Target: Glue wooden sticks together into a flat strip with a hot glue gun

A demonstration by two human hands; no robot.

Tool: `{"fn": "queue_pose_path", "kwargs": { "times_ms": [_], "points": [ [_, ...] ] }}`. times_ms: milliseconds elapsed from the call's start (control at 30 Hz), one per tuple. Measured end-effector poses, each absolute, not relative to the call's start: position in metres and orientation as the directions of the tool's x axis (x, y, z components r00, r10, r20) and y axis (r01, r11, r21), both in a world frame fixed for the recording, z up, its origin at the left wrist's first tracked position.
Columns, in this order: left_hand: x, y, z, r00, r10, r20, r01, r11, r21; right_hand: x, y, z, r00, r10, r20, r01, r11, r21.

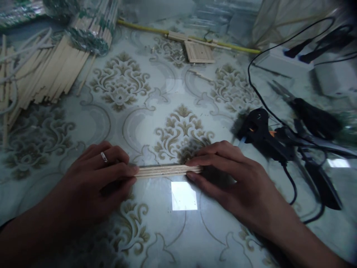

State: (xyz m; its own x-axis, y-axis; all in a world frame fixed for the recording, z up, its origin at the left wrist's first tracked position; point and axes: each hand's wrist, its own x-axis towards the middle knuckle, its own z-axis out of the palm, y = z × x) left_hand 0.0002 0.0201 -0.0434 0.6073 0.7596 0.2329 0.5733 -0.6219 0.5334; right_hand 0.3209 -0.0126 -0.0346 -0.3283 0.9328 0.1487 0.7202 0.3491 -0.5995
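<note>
A few thin wooden sticks [163, 171] lie side by side in a narrow strip, close to the patterned tabletop. My left hand [103, 178], with a ring on one finger, pinches the strip's left end between thumb and fingertips. At the other end, my right hand [231, 175] grips the sticks the same way, thumb on the near side and fingers on the far side. The middle of the strip shows between the two hands. Both end tips are partly hidden by my fingers.
A black glue gun [264, 134] lies at right, near black-handled pliers [312, 111] and a cord. Loose wooden sticks [52, 70] and a wrapped bundle [95, 26] are at upper left. A small stick panel [199, 52] rests at the back, near a white power strip [281, 59].
</note>
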Motion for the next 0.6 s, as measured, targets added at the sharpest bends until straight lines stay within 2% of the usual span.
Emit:
{"fn": "queue_pose_path", "kwargs": {
  "times_ms": [400,600],
  "points": [
    [0.002,0.019,-0.045,0.594,0.775,0.216,0.579,-0.599,0.553,0.324,-0.013,-0.033,-0.340,0.926,0.164,0.718,0.368,-0.591],
    [0.001,0.019,-0.044,0.612,0.765,0.200,0.573,-0.603,0.555,0.337,-0.009,-0.033,-0.388,0.912,0.135,0.667,0.379,-0.642]
  ]
}}
